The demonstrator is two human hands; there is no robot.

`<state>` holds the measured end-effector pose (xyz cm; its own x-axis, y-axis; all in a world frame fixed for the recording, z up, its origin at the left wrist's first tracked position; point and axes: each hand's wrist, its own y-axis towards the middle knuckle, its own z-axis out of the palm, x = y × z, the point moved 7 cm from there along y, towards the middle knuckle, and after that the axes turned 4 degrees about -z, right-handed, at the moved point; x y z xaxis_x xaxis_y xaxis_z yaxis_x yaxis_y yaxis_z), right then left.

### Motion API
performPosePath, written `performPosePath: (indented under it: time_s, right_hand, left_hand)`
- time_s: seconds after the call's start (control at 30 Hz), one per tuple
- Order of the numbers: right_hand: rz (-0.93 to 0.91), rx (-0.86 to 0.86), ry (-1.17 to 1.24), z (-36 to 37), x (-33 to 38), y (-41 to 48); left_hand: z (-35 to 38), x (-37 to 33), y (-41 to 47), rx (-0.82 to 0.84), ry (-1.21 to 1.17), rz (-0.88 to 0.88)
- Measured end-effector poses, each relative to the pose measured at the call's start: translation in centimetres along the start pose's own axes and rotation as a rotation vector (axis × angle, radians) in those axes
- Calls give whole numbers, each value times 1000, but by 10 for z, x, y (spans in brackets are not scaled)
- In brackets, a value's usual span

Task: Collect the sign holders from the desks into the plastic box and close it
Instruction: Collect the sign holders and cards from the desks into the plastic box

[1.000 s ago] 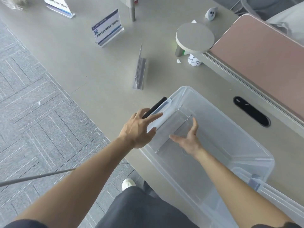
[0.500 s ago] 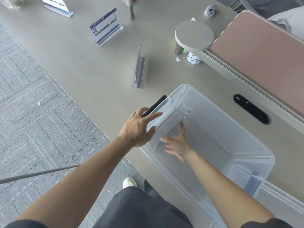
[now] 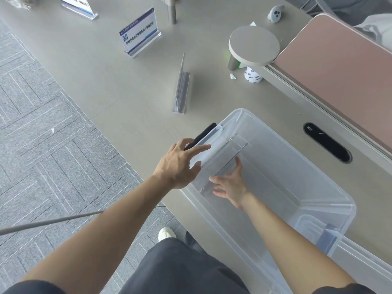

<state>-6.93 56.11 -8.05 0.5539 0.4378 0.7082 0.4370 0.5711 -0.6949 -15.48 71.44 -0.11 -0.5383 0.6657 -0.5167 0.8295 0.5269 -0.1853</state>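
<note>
A clear box (image 3: pixel 331 187) sits open on a grey surface (image 3: pixel 106 81). The right hand (image 3: pixel 230 184), fingers spread, lies on a clear holder (image 3: pixel 220 164) inside it. The left hand (image 3: pixel 180 164) grips a black phone (image 3: pixel 203 133) at the rim. Two more holders (image 3: pixel 139 32) (image 3: pixel 181 85) stand beyond.

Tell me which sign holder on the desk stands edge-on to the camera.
The clear sign holder nearest the box. Only its thin edge shows, while the two farther back show printed faces.
</note>
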Motion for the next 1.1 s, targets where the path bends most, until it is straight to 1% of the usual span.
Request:
performPosePath:
  time_s: [0.4, 0.63, 1.1]
  right_hand:
    - [8, 2, 1, -5, 4, 4]
    - [31, 52, -33, -4, 4, 2]
    - [43, 46, -51, -5, 0, 7]
  left_hand:
    - [1, 1, 1, -10, -19, 4]
    - [1, 1, 2, -8, -28, 6]
    - [2, 2, 3, -15, -27, 21]
